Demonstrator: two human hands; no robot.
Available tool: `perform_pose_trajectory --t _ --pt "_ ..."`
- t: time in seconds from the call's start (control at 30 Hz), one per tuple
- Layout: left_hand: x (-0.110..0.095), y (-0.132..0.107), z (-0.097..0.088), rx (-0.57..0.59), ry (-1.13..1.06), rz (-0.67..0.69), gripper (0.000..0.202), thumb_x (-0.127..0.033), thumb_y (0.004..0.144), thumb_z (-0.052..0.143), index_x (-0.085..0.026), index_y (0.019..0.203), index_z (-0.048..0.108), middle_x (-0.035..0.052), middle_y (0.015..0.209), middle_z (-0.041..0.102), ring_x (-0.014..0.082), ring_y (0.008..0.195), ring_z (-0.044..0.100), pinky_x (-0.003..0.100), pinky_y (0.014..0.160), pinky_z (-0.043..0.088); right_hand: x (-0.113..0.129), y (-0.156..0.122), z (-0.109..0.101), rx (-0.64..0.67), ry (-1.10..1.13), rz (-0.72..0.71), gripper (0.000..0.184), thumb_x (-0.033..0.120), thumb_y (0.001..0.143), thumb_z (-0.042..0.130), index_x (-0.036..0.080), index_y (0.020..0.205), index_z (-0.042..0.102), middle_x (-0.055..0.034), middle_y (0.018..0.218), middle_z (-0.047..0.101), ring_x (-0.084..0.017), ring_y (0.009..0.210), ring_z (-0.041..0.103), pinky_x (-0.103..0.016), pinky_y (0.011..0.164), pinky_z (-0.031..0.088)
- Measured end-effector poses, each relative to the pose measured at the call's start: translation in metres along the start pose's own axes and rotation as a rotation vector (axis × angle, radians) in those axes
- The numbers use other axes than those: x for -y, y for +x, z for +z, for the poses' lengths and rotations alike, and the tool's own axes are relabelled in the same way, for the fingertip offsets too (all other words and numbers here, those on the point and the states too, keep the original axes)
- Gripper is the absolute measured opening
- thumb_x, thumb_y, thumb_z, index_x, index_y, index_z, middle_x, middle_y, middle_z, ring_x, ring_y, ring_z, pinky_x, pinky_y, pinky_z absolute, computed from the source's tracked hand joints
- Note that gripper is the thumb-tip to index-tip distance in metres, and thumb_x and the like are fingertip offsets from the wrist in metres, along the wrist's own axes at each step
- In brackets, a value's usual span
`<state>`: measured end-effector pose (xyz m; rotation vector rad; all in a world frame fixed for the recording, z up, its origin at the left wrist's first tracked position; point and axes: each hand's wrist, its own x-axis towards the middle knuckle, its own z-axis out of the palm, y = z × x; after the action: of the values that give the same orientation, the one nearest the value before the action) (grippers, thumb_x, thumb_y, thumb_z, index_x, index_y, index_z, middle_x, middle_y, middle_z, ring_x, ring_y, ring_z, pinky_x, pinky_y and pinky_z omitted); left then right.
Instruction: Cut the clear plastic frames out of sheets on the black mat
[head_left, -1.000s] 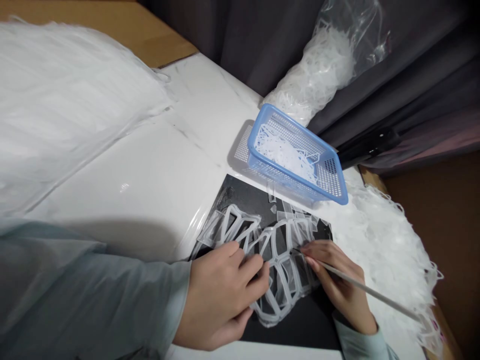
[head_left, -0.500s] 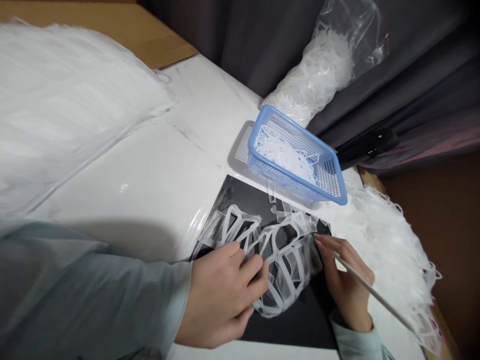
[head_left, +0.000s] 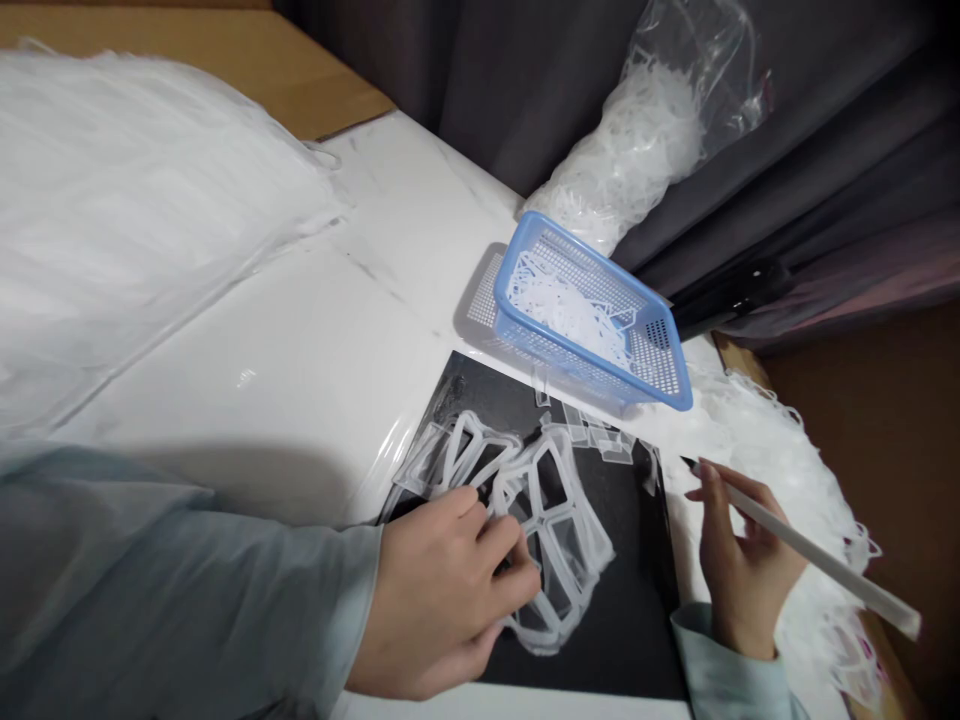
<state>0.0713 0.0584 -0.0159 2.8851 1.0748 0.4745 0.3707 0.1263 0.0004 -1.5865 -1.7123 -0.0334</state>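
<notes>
the left hand [head_left: 442,590] lies on the left part of one clear plastic lattice [head_left: 577,540] of linked strips, fingers close together and curled onto the strips, though whether they pinch a strip i cannot tell. the lattice sits on one black board [head_left: 600,650], spreading from the board's left edge toward its middle, with bare black room below and to the right of it. about half a dozen small clear offcuts [head_left: 600,435] lie along the board's top edge, just under one blue perforated basket [head_left: 570,370]. the basket stands tilted at the board's top corner, holding a loose tangle of white shreds [head_left: 562,315]. the right hand [head_left: 742,560] is well apart from the left, just past the board's right edge, its fingers and thumb closed around one slim white rod [head_left: 825,560] that points away to the lower right. under and behind that hand is a heap of white plastic trim [head_left: 780,500], which crowds the right side. one clear bag of shreds [head_left: 637,130] leans against a dark curtain [head_left: 525,80] past the basket. a large white stack [head_left: 135,220] covers the upper left of the white marble-patterned tabletop [head_left: 390,220], and the left sleeve [head_left: 187,570] crosses the lower left.
</notes>
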Motion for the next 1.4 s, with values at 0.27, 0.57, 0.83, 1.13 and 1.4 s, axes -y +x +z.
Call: perform_pose_trajectory --t 0.27,0.57,0.83,1.13,1.4 --pt "0.002 -0.001 0.000 0.015 0.007 0.031 0.034 -0.043 0.084 0.052 -0.019 0.108 0.054 0.0028 0.089 0.052 0.0200 0.068 0.047 0.039 0.064 0.031 0.015 -0.011 -0.004 0.474 0.415 -0.167 0.014 0.017 0.090 0.062 0.024 0.099 0.070 -0.0041 0.095 0.072 -0.021 0.091 0.066 -0.032 0.079 0.053" --pt "0.003 -0.003 0.001 -0.020 0.016 0.156 0.026 -0.038 0.082 0.056 -0.018 0.098 0.053 0.0027 0.082 0.052 0.0191 0.064 0.043 0.037 0.061 0.032 0.023 -0.008 0.002 0.647 0.478 -0.283 0.023 0.010 0.089 0.060 0.024 0.104 0.070 -0.0046 0.102 0.073 -0.023 0.099 0.067 -0.037 0.089 0.052" --pt "0.000 -0.005 -0.001 -0.016 0.045 0.144 0.020 -0.035 0.076 0.059 -0.020 0.081 0.046 -0.0004 0.062 0.045 0.0180 0.055 0.037 0.035 0.057 0.030 0.023 -0.011 0.013 0.676 0.399 -0.274 0.020 0.016 0.090 0.062 0.026 0.106 0.071 -0.0046 0.105 0.073 -0.023 0.100 0.067 -0.036 0.090 0.053" --pt "0.004 -0.004 -0.004 -0.001 0.037 0.169 0.025 -0.040 0.076 0.060 -0.019 0.084 0.048 -0.0002 0.063 0.047 0.0174 0.054 0.039 0.034 0.058 0.031 0.025 -0.010 0.012 0.699 0.396 -0.254 0.017 0.017 0.091 0.060 0.023 0.102 0.071 -0.0075 0.103 0.073 -0.025 0.098 0.067 -0.040 0.087 0.055" --pt "0.003 -0.004 -0.003 0.008 0.024 0.157 0.027 -0.041 0.076 0.061 -0.020 0.085 0.047 -0.0004 0.064 0.047 0.0177 0.054 0.039 0.035 0.057 0.033 0.027 -0.008 0.013 0.724 0.397 -0.360 0.022 0.011 0.090 0.059 0.023 0.106 0.068 -0.0059 0.104 0.072 -0.022 0.100 0.066 -0.037 0.089 0.053"
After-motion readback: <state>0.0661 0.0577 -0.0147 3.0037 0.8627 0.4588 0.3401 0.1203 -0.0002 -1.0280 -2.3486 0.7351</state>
